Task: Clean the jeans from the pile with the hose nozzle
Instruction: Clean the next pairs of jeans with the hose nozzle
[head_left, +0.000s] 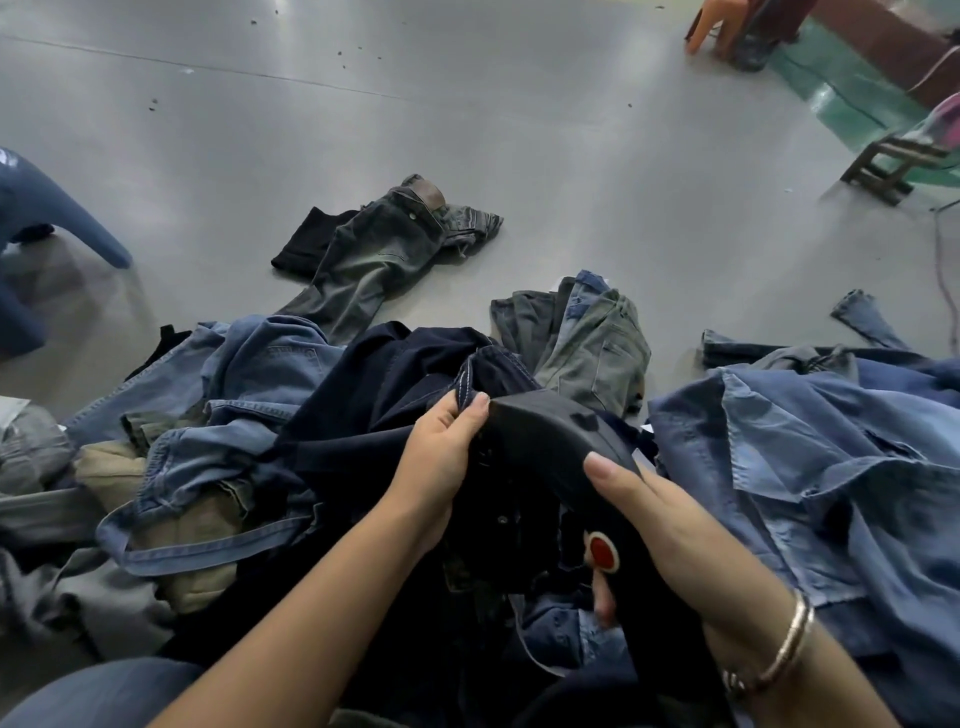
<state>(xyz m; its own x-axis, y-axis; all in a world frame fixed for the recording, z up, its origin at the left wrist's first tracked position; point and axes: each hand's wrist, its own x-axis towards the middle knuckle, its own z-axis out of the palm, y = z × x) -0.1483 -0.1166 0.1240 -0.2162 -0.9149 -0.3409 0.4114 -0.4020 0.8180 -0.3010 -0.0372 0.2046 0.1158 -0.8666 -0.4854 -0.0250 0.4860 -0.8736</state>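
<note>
The floor (519, 130) is pale grey with a green strip (841, 83) at the far right. The jeans pile (260, 415) mixes light blue, dark navy, grey and khaki. The nozzle (561, 436) is black, with a red button (601, 551).

Blue stool (31, 228) cut off left; right hand (670, 525) fingers hidden.

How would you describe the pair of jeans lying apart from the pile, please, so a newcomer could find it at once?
Start at the pile across the foreground and look past it to the bare grey floor. The grey-green jeans lie flat there, alone, over a black cloth. Unlike the heaped blue denim, they are spread out, with a brown waistband patch.
</note>
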